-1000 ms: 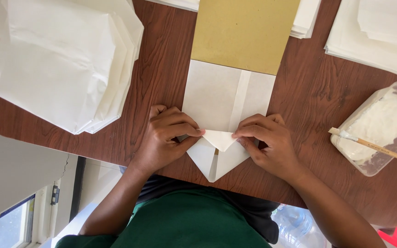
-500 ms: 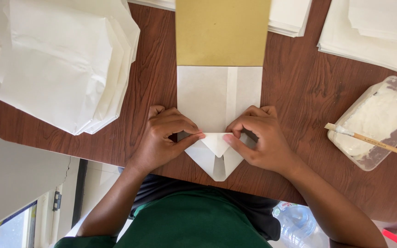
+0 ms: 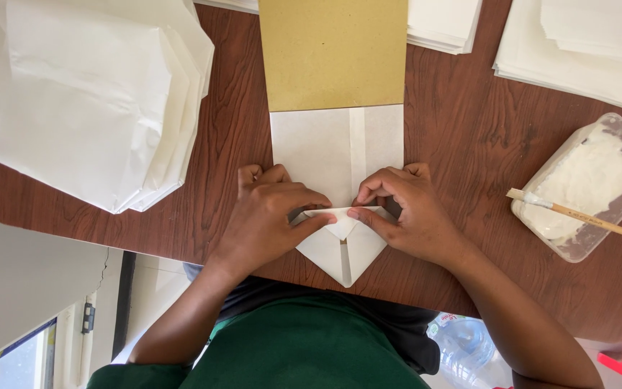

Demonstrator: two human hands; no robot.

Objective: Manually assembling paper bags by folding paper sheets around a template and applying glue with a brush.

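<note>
A white paper sheet (image 3: pixel 325 148) lies flat on the brown wooden table (image 3: pixel 462 137), with a tan cardboard rectangle (image 3: pixel 332 50) covering its far half. Its near end is folded into a downward-pointing triangle (image 3: pixel 340 252) at the table's front edge. My left hand (image 3: pixel 268 216) presses the fold from the left, index finger stretched along the crease. My right hand (image 3: pixel 412 216) presses it from the right, and the two index fingertips nearly meet at the middle. Each hand pins a folded flap of the paper.
A heap of finished white paper bags (image 3: pixel 88 94) fills the left of the table. Stacks of white sheets (image 3: pixel 584 50) lie at the far right. A clear plastic tub of white paste (image 3: pixel 584 184) with a wooden-handled brush (image 3: pixel 584 216) across it stands at the right.
Both hands have slid inward along the crease, so the fingertips now almost touch. The folded flaps lie flatter and the triangle looks sharper.
</note>
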